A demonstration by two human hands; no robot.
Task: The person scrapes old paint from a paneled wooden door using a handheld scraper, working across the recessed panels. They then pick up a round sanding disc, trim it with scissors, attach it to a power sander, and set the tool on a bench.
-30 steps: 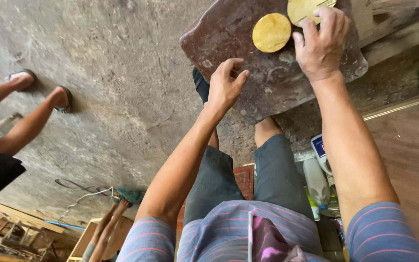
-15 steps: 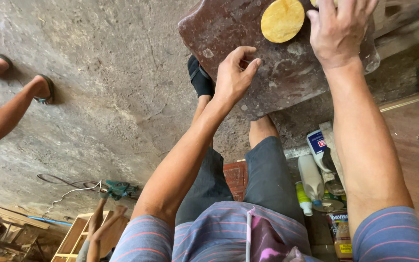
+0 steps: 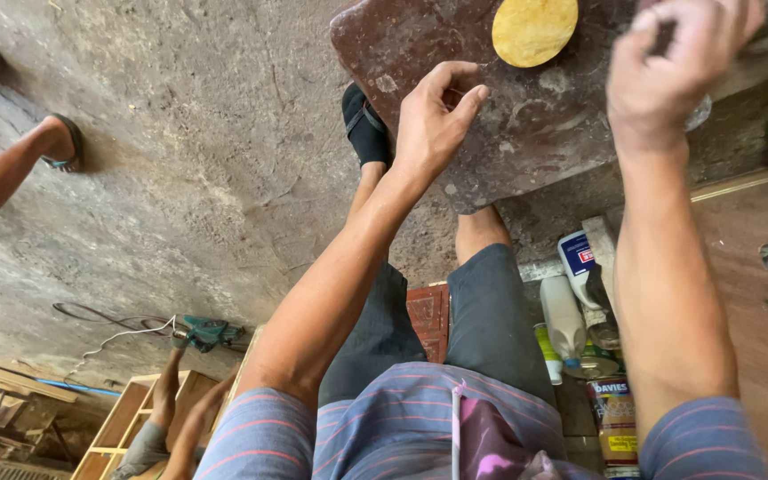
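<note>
Head view, looking down. Left hand (image 3: pixel 437 116): upper centre of frame, fingers curled, fingertips resting on a dark reddish-brown slab (image 3: pixel 508 124); nothing gripped. Right hand (image 3: pixel 677 62): upper right, blurred, fingers bunched half-closed over the slab's right part; whether it holds anything cannot be told. Round yellow disc (image 3: pixel 533 30): lying on the slab at top centre, between the two hands, apart from both. Bottles and cans (image 3: pixel 580 320): lower right, on the floor beside the person's knee. Green power tool (image 3: pixel 206 333): lower left, on the concrete floor (image 3: pixel 180 160). Another person's feet (image 3: pixel 55 147): upper left.
</note>
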